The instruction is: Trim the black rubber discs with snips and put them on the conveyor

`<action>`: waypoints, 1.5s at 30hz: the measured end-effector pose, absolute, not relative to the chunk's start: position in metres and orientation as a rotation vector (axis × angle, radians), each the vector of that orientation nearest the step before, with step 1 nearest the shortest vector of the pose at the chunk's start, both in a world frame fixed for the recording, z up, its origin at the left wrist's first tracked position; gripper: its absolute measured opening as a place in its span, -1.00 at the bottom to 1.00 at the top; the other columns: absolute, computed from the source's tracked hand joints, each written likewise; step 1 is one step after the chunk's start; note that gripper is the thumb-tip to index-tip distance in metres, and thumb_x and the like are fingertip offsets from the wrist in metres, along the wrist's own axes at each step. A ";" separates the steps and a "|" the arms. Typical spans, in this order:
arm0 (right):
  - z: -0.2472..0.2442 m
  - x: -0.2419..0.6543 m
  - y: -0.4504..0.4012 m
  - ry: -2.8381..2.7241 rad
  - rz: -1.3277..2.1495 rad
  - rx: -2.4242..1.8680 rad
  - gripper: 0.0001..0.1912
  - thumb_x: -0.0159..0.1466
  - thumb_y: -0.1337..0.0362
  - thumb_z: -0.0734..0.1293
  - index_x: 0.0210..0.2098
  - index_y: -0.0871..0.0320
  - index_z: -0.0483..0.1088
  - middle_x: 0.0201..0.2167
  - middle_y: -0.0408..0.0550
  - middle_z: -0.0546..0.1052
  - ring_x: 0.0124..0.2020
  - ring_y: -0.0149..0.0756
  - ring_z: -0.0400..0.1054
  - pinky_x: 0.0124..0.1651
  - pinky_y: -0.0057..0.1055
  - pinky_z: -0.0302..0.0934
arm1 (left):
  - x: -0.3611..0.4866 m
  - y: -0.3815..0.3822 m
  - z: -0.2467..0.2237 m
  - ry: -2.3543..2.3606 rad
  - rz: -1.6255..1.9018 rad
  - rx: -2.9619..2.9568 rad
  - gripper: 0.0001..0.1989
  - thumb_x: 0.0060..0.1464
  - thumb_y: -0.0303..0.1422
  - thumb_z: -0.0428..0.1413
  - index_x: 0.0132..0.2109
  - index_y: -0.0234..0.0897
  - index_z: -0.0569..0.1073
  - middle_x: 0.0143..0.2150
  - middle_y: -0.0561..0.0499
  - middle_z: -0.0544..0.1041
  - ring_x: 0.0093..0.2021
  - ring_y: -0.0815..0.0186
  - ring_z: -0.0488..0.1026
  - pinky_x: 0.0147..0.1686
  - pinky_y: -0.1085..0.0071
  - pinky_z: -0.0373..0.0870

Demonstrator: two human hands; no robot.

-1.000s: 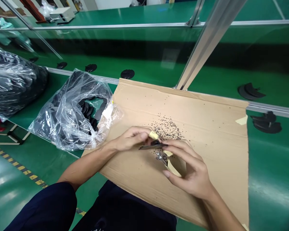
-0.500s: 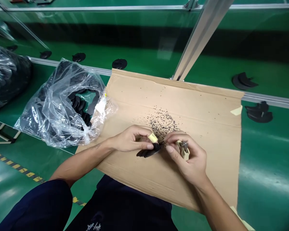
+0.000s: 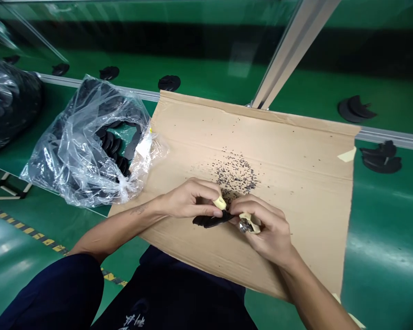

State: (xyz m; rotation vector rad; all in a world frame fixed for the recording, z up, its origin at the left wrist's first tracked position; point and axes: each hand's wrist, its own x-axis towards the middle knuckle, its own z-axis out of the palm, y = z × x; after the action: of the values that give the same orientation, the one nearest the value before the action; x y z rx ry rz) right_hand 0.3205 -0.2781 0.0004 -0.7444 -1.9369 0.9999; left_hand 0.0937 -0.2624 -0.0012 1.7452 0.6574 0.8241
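- Pinching flat black curved piece [image 3: 208,222] in left hand [image 3: 191,199], over brown cardboard sheet [image 3: 296,160].
- Clasping yellow-wrapped metal tool [image 3: 245,225] in right hand [image 3: 270,227], touching piece's end with fingertips [image 3: 234,211].
- Working beside scattered tiny black bits [image 3: 239,174].

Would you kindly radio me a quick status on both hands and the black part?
Left hand pinching black part. Right hand at its edge, also holding metal tool. Small black bits scattered on cardboard just beyond.
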 end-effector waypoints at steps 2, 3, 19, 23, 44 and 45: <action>-0.001 0.321 -0.277 -1.954 0.984 -0.733 -0.88 0.29 0.45 0.37 -0.24 0.10 0.45 -0.33 0.00 0.58 -0.32 -0.26 0.52 -0.29 -0.33 0.44 | 0.093 -0.263 -0.002 0.662 0.833 1.788 -0.74 0.25 -0.24 0.21 -0.32 -0.34 0.59 -0.38 -0.06 0.54 -0.40 0.42 0.45 -0.37 0.51 0.39; -0.002 0.321 -0.276 -1.962 0.974 -0.729 -0.88 0.29 0.45 0.37 -0.24 0.10 0.46 -0.32 0.00 0.58 -0.32 -0.25 0.52 -0.28 -0.33 0.45 | 0.093 -0.263 -0.002 0.659 0.840 1.804 -0.75 0.25 -0.25 0.20 -0.31 -0.34 0.59 -0.38 -0.05 0.54 -0.40 0.42 0.44 -0.37 0.52 0.39; 0.003 0.328 -0.278 -2.101 0.878 -0.619 -0.80 0.31 0.44 0.35 -0.11 0.07 0.49 -0.31 0.00 0.61 -0.36 -0.21 0.51 -0.32 -0.23 0.38 | 0.092 -0.265 0.001 0.560 0.862 1.853 -0.78 0.23 -0.27 0.23 -0.31 -0.34 0.60 -0.37 -0.10 0.58 -0.36 0.36 0.51 -0.31 0.46 0.47; 0.001 0.328 -0.277 -2.082 0.846 -0.584 -0.79 0.30 0.46 0.35 -0.12 0.07 0.46 -0.28 0.01 0.61 -0.33 -0.21 0.49 -0.31 -0.21 0.35 | 0.093 -0.266 0.002 0.589 0.875 1.882 -0.79 0.22 -0.26 0.24 -0.28 -0.33 0.61 -0.36 -0.10 0.59 -0.35 0.36 0.52 -0.30 0.44 0.48; 0.004 0.330 -0.279 -2.187 0.686 -0.548 -0.88 0.39 0.41 0.24 -0.14 0.17 0.41 -0.28 0.08 0.58 -0.34 -0.25 0.42 -0.31 -0.25 0.25 | 0.099 -0.270 0.005 0.563 0.949 1.872 -0.87 0.19 -0.40 0.26 -0.29 -0.41 0.55 -0.35 -0.12 0.55 -0.31 0.34 0.49 -0.25 0.44 0.46; 0.004 0.330 -0.278 -2.162 0.725 -0.553 -0.88 0.37 0.42 0.27 -0.14 0.16 0.41 -0.28 0.08 0.58 -0.34 -0.24 0.42 -0.31 -0.25 0.26 | 0.100 -0.271 0.005 0.580 0.946 1.848 -0.87 0.19 -0.40 0.26 -0.29 -0.42 0.55 -0.36 -0.11 0.55 -0.32 0.35 0.48 -0.27 0.46 0.46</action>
State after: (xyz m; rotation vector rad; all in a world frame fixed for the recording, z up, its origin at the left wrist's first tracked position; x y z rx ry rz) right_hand 0.3299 -0.2782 0.0036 -0.5526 -2.1621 0.7251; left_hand 0.0995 -0.2707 0.0052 1.8480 0.5798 0.9462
